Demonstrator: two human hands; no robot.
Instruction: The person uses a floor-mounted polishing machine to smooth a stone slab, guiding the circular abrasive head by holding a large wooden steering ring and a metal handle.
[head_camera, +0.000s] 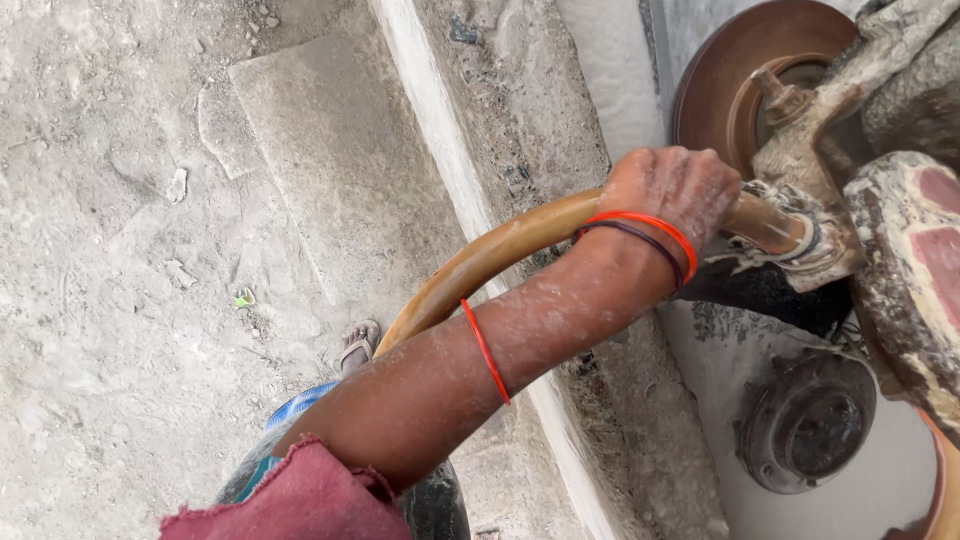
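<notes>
A: Which hand, and on what?

B: I can't tell which; 1 hand (668, 195) in view, dusted white, fingers closed around a tan hose (500, 250), gripping it just beside the crusted metal fitting (800, 240) it plugs into.

A: Where does the hose run?

B: It curves down from the fitting, behind the forearm, toward a sandalled foot (358, 345) on the dusty ground (110, 300).

A: Around it?

B: Rusty disc (730, 80) above the hand, round metal hub (808, 422) below. Concrete ledge (520, 130) crosses under the arm. 3 bangles: 2 red, 1 dark.
</notes>
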